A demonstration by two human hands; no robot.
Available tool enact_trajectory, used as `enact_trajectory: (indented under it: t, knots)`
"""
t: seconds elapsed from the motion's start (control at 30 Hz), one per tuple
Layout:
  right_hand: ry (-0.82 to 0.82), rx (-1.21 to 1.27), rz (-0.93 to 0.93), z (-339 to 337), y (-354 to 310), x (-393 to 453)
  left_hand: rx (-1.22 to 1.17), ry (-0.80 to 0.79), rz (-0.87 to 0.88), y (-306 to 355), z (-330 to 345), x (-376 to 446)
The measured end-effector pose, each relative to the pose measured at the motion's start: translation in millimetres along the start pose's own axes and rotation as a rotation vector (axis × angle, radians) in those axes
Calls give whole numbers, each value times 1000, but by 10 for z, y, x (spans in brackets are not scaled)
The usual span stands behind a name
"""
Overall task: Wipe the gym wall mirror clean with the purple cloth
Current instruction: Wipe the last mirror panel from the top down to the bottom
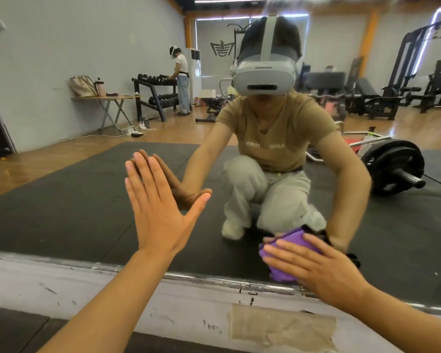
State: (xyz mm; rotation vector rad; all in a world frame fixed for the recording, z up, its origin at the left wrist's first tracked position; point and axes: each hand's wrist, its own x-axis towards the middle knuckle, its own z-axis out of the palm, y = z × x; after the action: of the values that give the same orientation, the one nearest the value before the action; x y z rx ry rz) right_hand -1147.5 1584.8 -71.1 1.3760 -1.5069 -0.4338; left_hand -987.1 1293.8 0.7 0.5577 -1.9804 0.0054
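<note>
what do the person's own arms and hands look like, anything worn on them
Both forearms are bare up to the frame's edge: no sleeves, gloves, watch or rings show on the left hand or the right hand. Nails are short and unpainted. In the mirror the reflection wears a short-sleeved tan T-shirt.

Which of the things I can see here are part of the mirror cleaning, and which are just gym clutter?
Job: mirror; purple cloth, pressed to the glass by the right hand; left hand, flat on the glass.

Clutter, seen reflected: barbell; dumbbell rack; folding table with bag.
</note>
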Motion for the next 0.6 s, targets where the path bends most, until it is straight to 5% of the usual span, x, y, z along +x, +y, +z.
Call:
enact_trajectory:
  t: [0.27, 0.47, 0.6]
  knots:
    - [249, 19, 486, -545, 921, 781, 11, 11, 9, -24, 9, -1]
    - [277, 20, 602, -580, 766, 1285, 57, -27, 75, -164, -83, -13]
    - [284, 26, 522, -541, 535, 1570, 78, -66, 132, -295, -136, -4]
